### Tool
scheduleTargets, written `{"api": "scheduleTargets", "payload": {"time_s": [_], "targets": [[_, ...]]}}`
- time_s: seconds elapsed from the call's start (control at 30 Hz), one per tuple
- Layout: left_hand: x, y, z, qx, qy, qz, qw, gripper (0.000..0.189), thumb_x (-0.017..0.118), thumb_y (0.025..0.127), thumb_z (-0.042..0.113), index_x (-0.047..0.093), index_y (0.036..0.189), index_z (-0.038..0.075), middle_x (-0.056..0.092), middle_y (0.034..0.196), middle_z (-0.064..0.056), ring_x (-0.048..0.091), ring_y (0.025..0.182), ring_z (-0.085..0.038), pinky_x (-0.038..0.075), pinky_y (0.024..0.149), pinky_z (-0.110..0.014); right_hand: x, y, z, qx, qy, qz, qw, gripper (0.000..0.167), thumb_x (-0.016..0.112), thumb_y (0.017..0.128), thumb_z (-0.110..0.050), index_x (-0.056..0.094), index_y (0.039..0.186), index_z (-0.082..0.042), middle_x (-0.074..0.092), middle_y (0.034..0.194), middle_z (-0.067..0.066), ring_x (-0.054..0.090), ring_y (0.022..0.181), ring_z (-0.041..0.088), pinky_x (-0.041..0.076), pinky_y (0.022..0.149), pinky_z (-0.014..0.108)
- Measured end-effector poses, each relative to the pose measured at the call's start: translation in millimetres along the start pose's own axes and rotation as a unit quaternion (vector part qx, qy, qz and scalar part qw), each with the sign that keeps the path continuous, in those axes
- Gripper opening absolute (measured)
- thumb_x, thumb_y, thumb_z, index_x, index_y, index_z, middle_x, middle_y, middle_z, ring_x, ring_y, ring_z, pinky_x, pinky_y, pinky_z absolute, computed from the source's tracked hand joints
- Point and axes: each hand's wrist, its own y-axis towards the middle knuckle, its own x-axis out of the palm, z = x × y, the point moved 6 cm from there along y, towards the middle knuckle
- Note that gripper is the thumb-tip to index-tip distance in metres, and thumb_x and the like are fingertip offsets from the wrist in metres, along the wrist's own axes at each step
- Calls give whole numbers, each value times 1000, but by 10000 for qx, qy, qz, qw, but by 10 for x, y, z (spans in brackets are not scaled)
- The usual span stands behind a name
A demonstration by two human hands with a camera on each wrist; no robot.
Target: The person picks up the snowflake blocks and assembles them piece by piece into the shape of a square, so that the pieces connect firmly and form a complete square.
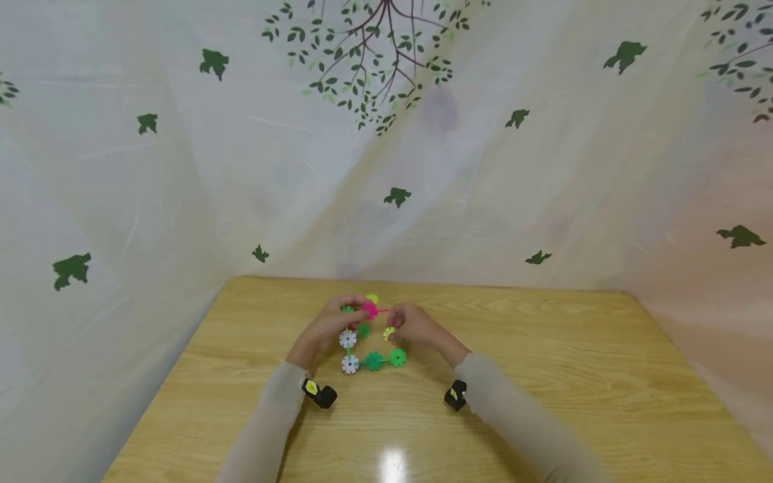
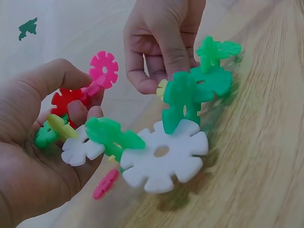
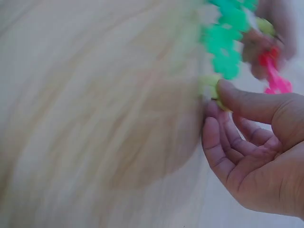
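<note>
Holding discs [image 1: 389, 334], two hands [image 1: 332, 320] [image 1: 417, 325], two white discs [image 1: 349, 364]

This looks like a small screened-off corner set up for recording — a wooden table [image 1: 543, 402] with pale, creased sheeting [image 1: 181, 194] hung behind its far edge and along both sides, patterned with leafy branches [image 1: 392, 41] and dark green bird shapes [image 1: 72, 270]. The small black cameras [image 1: 326, 397] worn at the wrists suit a filming spot, and a bright patch of light [image 1: 394, 464] glares off the table's near part. Whether a home, an office or a lab surrounds it cannot be told — the sheeting hides what lies beyond.
</note>
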Motion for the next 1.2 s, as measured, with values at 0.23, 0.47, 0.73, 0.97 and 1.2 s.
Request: {"api": "scheduleTargets", "payload": {"time_s": [0.23,0.47,0.73,0.97,1.2], "targets": [[-2,3,-13,-116,-129,156,9997,26,67,95,8,68,118,-4,66,92,2,57,77,-14,51,67,-21,-256,-11,82,251,1443,822,9858,21,74,89,-1,69,108,7,66,84,4,64,70,13,58,63,33],[8,-33,-33,-245,-227,341,9989,28,66,93,6,67,118,-5,64,93,1,56,77,-12,49,66,-20,-317,-31,103,212,2110,1262,9691,24,73,92,-3,69,112,9,71,88,5,69,75,13,61,73,36],[-30,-29,-19,-166,-222,558,9981,24,66,94,7,68,115,-5,65,96,-2,61,82,-16,51,70,-23,-293,-15,68,164,2257,1242,9661,27,74,91,-5,70,114,8,71,88,1,68,75,11,61,78,40],[-9,-2,2,-198,-341,551,9977,24,67,93,6,68,115,-5,65,92,-1,61,77,-17,53,66,-22,-305,-2,23,30,2242,1292,9659,27,74,92,-7,70,114,9,73,88,0,67,76,11,61,82,44],[22,9,-19,-257,-461,554,9971,19,67,94,5,69,111,-3,68,90,-1,66,79,-18,55,66,-24,-275,-4,32,-30,2398,1363,9612,25,73,91,-1,69,112,13,71,81,-4,66,72,9,62,78,40]]}}
